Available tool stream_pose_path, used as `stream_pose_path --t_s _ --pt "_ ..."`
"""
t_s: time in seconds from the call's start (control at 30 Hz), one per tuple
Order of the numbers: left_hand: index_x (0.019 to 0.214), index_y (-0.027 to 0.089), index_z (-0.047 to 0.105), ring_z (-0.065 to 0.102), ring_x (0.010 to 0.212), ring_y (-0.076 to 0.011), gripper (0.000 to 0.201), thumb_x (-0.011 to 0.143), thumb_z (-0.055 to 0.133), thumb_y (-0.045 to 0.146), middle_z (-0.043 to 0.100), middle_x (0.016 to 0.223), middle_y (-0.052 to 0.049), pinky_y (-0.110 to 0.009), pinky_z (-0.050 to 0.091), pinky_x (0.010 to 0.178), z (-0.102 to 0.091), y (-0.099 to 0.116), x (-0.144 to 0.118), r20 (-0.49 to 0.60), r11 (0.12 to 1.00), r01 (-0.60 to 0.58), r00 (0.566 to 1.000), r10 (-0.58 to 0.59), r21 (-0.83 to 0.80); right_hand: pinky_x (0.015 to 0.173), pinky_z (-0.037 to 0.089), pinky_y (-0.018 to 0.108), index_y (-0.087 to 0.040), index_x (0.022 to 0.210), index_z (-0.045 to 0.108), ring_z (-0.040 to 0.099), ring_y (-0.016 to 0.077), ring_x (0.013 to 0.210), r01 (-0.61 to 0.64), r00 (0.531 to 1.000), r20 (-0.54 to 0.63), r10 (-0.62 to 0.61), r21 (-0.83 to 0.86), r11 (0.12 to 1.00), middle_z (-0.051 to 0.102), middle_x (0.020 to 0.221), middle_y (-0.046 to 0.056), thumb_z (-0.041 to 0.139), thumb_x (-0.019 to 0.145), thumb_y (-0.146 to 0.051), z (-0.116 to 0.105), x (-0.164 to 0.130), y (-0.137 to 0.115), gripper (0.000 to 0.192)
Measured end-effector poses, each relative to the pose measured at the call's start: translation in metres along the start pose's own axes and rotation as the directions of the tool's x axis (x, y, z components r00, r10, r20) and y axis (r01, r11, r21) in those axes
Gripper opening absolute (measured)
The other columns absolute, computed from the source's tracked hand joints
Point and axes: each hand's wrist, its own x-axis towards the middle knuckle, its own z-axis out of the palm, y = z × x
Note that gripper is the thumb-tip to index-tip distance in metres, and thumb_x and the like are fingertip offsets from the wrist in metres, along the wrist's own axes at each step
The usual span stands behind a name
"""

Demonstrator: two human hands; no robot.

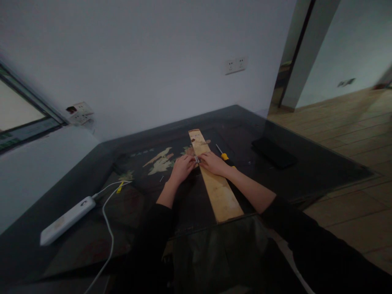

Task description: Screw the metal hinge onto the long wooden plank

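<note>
A long pale wooden board lies flat on the dark table, its near end at the table's front edge. Over its left edge, a small silvery metal piece sits between my fingertips; its exact kind is too small to make out. My left hand pinches it from the left. My right hand rests across the board with its fingers closed on the piece's right side. Just right of the board lies a screwdriver with a yellow and black handle, partly hidden by my right forearm.
A white power strip and its white cable lie at the left. One small screw-like bit is left of my left hand. A flat black object lies at the right. Behind the table stands a wall with sockets.
</note>
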Motion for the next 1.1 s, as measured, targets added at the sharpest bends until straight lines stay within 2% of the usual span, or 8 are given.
stream_pose_path --t_s 0.27,0.43,0.57,0.7,0.8,0.9,0.97,1.1 --pt "0.095 0.02 0.059 0.061 0.099 -0.0236 0.009 0.095 0.052 0.026 0.067 0.099 -0.008 -0.035 0.045 0.085 0.006 0.006 0.003 0.021 0.996 0.04 0.999 -0.042 0.08 0.102 0.041 0.039 -0.012 0.12 0.063 0.056 0.0241 0.116 0.005 1.0 0.006 -0.005 -0.012 1.0 0.065 0.12 0.016 0.052 0.098 -0.026 0.0 0.0 0.0 0.029" --pt "0.096 0.019 0.058 0.061 0.101 -0.026 0.015 0.098 0.045 0.028 0.067 0.101 -0.011 -0.037 0.043 0.087 0.007 0.018 0.006 0.044 0.97 0.095 0.993 -0.107 0.222 0.103 0.041 0.04 -0.012 0.119 0.063 0.056 0.0244 0.117 0.007 1.0 0.01 -0.007 -0.005 1.0 0.066 0.119 0.016 0.052 0.098 -0.026 -0.001 0.001 0.0 0.028" --pt "0.093 0.02 0.058 0.061 0.101 -0.025 0.023 0.101 0.039 0.031 0.068 0.099 -0.011 -0.036 0.042 0.088 0.008 0.022 0.007 0.038 0.963 0.132 0.989 -0.145 0.237 0.103 0.042 0.041 -0.01 0.12 0.063 0.055 0.0257 0.116 0.003 1.0 0.006 -0.003 -0.002 1.0 0.065 0.12 0.017 0.05 0.099 -0.027 -0.001 0.001 -0.001 0.031" --pt "0.088 0.021 0.057 0.062 0.097 -0.0232 0.024 0.1 0.039 0.031 0.068 0.094 -0.009 -0.034 0.043 0.085 0.006 0.015 0.006 0.008 0.969 0.188 0.981 -0.192 0.163 0.102 0.042 0.041 -0.011 0.121 0.063 0.055 0.0254 0.117 -0.006 1.0 0.015 0.006 0.004 1.0 0.065 0.121 0.017 0.051 0.098 -0.026 -0.001 0.0 -0.001 0.03" --pt "0.093 0.02 0.058 0.063 0.091 -0.0208 0.017 0.098 0.043 0.026 0.068 0.094 -0.008 -0.032 0.046 0.082 0.005 0.006 0.004 -0.027 0.979 0.206 0.978 -0.206 -0.01 0.102 0.041 0.041 -0.011 0.121 0.063 0.055 0.0255 0.117 -0.01 1.0 0.015 0.01 -0.001 1.0 0.065 0.121 0.017 0.053 0.097 -0.025 -0.001 0.0 -0.001 0.03" --pt "0.097 0.019 0.058 0.062 0.09 -0.0184 0.013 0.095 0.046 0.021 0.068 0.096 -0.006 -0.031 0.047 0.082 0.006 -0.001 0.003 -0.034 0.971 0.165 0.984 -0.173 -0.171 0.102 0.041 0.04 -0.01 0.12 0.063 0.055 0.0257 0.116 -0.005 1.0 0.019 0.005 -0.018 1.0 0.065 0.12 0.017 0.052 0.097 -0.025 -0.001 0.0 -0.001 0.03" --pt "0.095 0.019 0.059 0.062 0.09 -0.0183 0.009 0.093 0.05 0.021 0.067 0.094 -0.005 -0.031 0.048 0.083 0.009 -0.003 0.003 -0.022 0.971 0.129 0.99 -0.136 -0.203 0.102 0.041 0.04 -0.01 0.122 0.062 0.055 0.0256 0.116 -0.003 1.0 0.018 0.003 -0.021 1.0 0.065 0.12 0.016 0.052 0.097 -0.025 0.0 0.0 0.0 0.03" --pt "0.093 0.019 0.059 0.061 0.092 -0.0197 0.005 0.091 0.056 0.023 0.067 0.093 -0.005 -0.032 0.047 0.083 0.014 -0.006 0.003 0.004 0.986 0.079 0.997 -0.079 -0.147 0.101 0.042 0.04 -0.011 0.123 0.061 0.056 0.0252 0.116 0.005 1.0 0.013 -0.005 -0.01 1.0 0.065 0.121 0.016 0.052 0.097 -0.025 0.001 0.001 0.002 0.031"
